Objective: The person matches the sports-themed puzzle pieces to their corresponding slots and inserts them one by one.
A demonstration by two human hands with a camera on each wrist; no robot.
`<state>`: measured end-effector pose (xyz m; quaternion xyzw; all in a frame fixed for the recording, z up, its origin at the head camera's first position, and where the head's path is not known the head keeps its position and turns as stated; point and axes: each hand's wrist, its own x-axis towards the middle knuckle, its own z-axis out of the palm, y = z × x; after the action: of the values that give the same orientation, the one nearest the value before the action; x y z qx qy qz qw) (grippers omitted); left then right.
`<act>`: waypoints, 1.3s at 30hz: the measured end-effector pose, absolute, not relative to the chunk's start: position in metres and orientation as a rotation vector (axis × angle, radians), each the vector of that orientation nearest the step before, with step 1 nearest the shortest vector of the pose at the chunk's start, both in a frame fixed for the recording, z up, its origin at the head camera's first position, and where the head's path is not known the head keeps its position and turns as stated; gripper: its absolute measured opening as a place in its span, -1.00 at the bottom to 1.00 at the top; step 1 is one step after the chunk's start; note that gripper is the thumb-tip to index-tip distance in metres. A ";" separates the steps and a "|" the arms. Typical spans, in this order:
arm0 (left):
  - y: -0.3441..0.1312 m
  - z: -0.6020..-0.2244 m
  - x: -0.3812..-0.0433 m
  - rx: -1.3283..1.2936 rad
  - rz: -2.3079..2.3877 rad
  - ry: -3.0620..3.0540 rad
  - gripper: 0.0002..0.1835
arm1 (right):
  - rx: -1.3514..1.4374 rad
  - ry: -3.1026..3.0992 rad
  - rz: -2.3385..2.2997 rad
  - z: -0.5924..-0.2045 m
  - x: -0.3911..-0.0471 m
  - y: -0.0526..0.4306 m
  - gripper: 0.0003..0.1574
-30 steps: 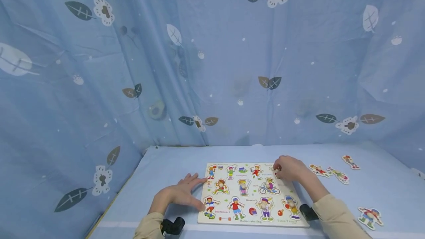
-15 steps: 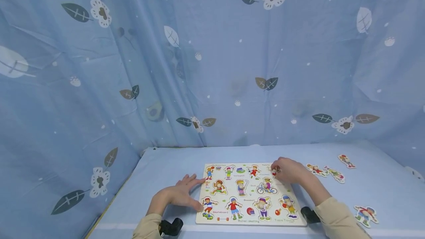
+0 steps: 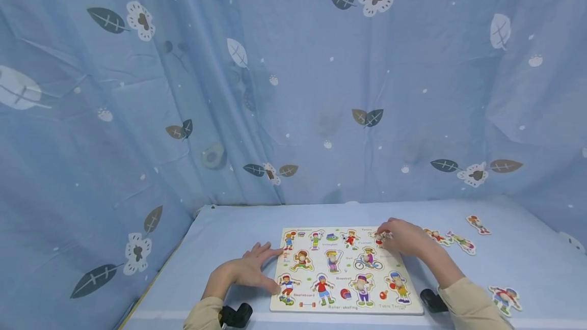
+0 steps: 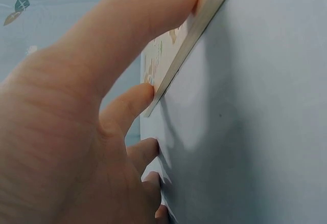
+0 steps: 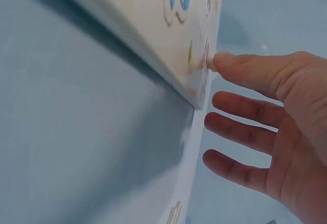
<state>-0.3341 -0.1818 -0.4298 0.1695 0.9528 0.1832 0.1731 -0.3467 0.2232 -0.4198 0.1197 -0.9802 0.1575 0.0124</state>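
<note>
A pale wooden peg puzzle board (image 3: 318, 263) with sports figures lies on the table. At its top right corner, by the word Tennis, my right hand (image 3: 404, 239) pinches a figure puzzle piece (image 3: 378, 239), partly covered by the fingers. In the right wrist view, my thumb is against the small knob (image 5: 210, 64) and the other visible fingers extend apart from it. My left hand (image 3: 247, 271) rests at the board's left edge with fingers spread. In the left wrist view, the thumb lies on the board's face and the index fingertip touches near its edge (image 4: 186, 55).
Loose figure pieces lie right of the board: two close together, one red (image 3: 437, 237) and one green and pink (image 3: 462, 243), another (image 3: 478, 224) farther back, and one (image 3: 505, 299) near the front. A patterned blue curtain (image 3: 312, 90) hangs behind the table.
My right hand has shifted slightly at the top right corner, and more of the pinched puzzle piece shows there now. My left hand stays on the board's edge. The head view has moved slightly.
</note>
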 end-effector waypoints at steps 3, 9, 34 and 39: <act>-0.182 -0.430 -0.334 0.488 0.522 2.700 0.02 | 0.375 -3.046 0.497 -0.420 -0.344 0.229 -0.64; -0.181 -0.430 -0.334 0.477 0.530 2.690 0.01 | 0.413 -2.986 0.479 -0.419 -0.342 0.241 -0.67; -0.183 -0.429 -0.332 0.478 0.546 2.681 0.00 | 0.320 -2.912 0.314 -0.422 -0.342 0.302 -0.72; -0.183 -0.428 -0.332 0.471 0.551 2.678 0.01 | 0.298 -2.916 0.316 -0.422 -0.340 0.313 -0.72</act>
<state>-0.3315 -0.1829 -0.4285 0.1668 0.9491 0.1952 0.1826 -0.3405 0.3126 -0.4221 0.1005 -0.9845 0.1067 0.0963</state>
